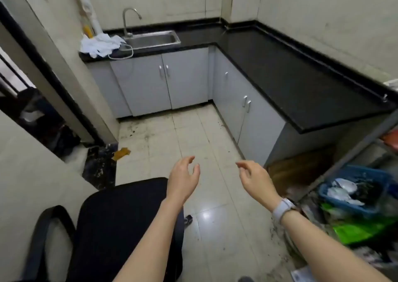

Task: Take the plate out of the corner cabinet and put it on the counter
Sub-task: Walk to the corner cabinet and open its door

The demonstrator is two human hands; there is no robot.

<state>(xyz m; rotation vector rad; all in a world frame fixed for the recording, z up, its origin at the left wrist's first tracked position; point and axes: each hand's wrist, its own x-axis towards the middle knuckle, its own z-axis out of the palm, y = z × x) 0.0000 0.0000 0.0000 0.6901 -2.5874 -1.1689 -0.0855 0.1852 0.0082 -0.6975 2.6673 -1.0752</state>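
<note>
Both grips were open and empty: left hand [184, 178], right hand [254, 177], at lower centre of frame. The plate was not visible; the corner cabinet [228, 88] doors were shut, well apart from the hands. Risk: the office chair [120, 228] at lower left could obstruct the approach to the black bench [280, 66].

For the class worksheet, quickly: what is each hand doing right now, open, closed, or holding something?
Left hand: open, fingers loosely curled, holding nothing, above the pale tiled floor.
Right hand: open, fingers loosely curled, holding nothing.
</note>
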